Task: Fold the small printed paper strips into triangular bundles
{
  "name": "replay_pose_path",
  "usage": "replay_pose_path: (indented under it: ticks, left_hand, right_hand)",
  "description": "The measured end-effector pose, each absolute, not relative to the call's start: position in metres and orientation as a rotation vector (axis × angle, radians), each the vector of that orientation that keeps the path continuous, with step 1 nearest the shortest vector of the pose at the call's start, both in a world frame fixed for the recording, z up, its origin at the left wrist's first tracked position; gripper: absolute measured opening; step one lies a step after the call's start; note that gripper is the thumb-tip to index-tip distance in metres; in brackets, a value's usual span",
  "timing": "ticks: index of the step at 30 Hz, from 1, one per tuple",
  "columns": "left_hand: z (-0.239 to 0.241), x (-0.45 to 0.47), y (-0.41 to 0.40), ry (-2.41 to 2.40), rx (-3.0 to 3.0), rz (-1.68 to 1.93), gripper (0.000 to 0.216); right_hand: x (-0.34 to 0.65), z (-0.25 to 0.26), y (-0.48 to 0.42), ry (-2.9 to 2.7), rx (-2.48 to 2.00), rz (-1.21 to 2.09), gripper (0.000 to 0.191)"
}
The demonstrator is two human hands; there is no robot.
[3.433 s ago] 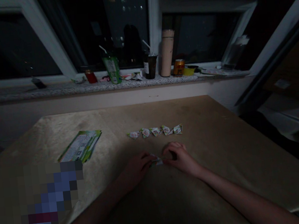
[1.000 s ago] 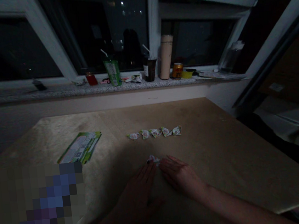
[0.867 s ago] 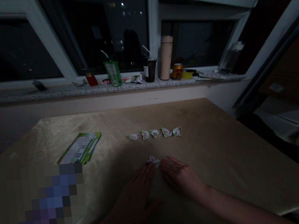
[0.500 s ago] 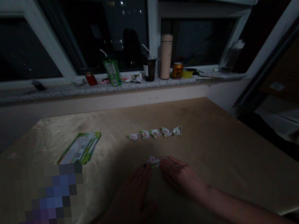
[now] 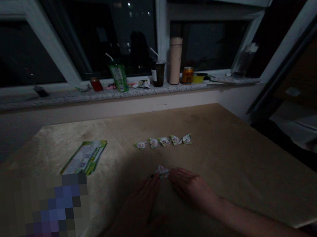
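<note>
A small, folded, triangular piece of white printed wrapper (image 5: pixel 161 171) lies on the tan table between my hands. My left hand (image 5: pixel 141 197) is dim and in shadow, laid flat with its fingertips at the piece's left corner. From the other side, my right hand (image 5: pixel 189 185) rests with its fingers stretched out and close together, the tips at the right corner. Neither hand is wrapped round anything. Beyond them, several similar folded wrapper pieces (image 5: pixel 165 141) sit in a row. Fine detail of the piece is lost in the low light.
A flat green-and-white packet (image 5: pixel 85 157) lies on the table's left, beside a blurred-out patch (image 5: pixel 46 220). Along the granite windowsill (image 5: pixel 141 92) stand a green cup (image 5: pixel 118 76), a dark cup (image 5: pixel 158 74), a pinkish flask (image 5: pixel 175 62), an orange can (image 5: pixel 187 75) and a red jar (image 5: pixel 96 84).
</note>
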State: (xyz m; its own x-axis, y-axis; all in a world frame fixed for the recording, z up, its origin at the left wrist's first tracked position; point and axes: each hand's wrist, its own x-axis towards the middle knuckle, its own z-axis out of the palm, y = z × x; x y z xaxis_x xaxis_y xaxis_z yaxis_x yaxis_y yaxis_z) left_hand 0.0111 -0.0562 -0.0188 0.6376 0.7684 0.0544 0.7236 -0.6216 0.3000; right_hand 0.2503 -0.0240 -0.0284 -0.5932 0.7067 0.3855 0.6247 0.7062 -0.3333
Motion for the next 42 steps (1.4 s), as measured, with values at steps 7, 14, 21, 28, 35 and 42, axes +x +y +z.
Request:
replay_pose_path:
  ticks: [7, 14, 21, 28, 35, 42]
  left_hand:
    - [-0.024, 0.010, -0.057, 1.196, 2.636, 0.343, 0.089]
    - [-0.025, 0.011, -0.058, 1.217, 2.671, 0.325, 0.087]
    - [-0.029, 0.012, -0.060, 1.282, 2.745, 0.311, 0.083]
    - [-0.026, 0.019, -0.061, 1.312, 2.723, 0.345, 0.085]
    - [-0.014, 0.022, -0.059, 1.314, 2.764, 0.273, 0.074]
    - [-0.036, 0.048, -0.062, 1.549, 2.830, 0.390, 0.059]
  right_hand:
    - [0.250, -0.030, -0.026, -2.386, -1.055, 0.382, 0.032]
    - [0.247, -0.034, -0.027, -2.410, -1.096, 0.247, 0.032]
    - [0.247, -0.041, -0.029, -2.414, -1.079, 0.178, 0.033]
    - [0.247, -0.025, -0.027, -2.429, -1.140, 0.321, 0.027]
    - [0.247, -0.032, -0.031, -2.413, -1.093, 0.235, 0.033]
    - [0.237, -0.036, -0.030, -2.430, -1.046, -0.014, 0.031]
